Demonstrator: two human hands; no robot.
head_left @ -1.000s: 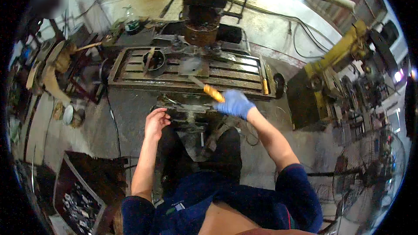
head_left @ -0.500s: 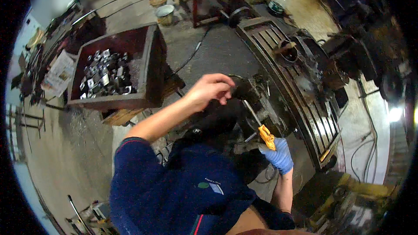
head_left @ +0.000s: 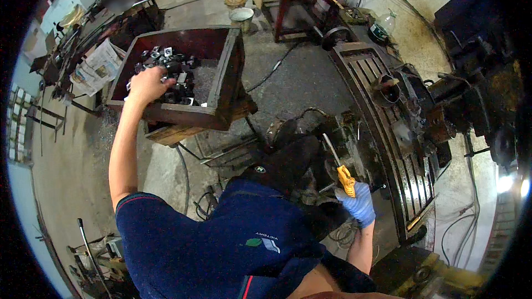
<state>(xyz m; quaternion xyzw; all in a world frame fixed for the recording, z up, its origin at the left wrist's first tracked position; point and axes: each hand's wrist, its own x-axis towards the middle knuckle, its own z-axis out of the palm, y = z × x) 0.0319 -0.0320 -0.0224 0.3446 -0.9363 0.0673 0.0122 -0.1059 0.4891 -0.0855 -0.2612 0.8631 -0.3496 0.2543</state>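
Note:
My bare left hand [head_left: 148, 84] reaches over the near left part of a wooden box [head_left: 228, 77]. Its thumb stands apart from the fingers, right above a heap of small shiny metal pieces [head_left: 182, 79]. I see nothing gripped in it, though part of the fingers is hidden. My right hand [head_left: 359, 205], in a blue glove, is closed round a yellow-handled tool [head_left: 347, 181] with a straight metal rod [head_left: 331, 148] pointing up and away. The rod's tip is over a dark, greasy machine part [head_left: 354, 147].
A long slotted metal machine table [head_left: 382, 127] runs along my right. Behind stand a white bucket [head_left: 241, 17] and a dark red table [head_left: 282, 16]. Newspaper [head_left: 98, 68] lies left of the box. A cable [head_left: 271, 70] crosses the floor.
My left hand has swung from near the machine, in front of me, out left to the metal pieces in the box. The right hand keeps its hold on the yellow-handled tool. The view has shifted.

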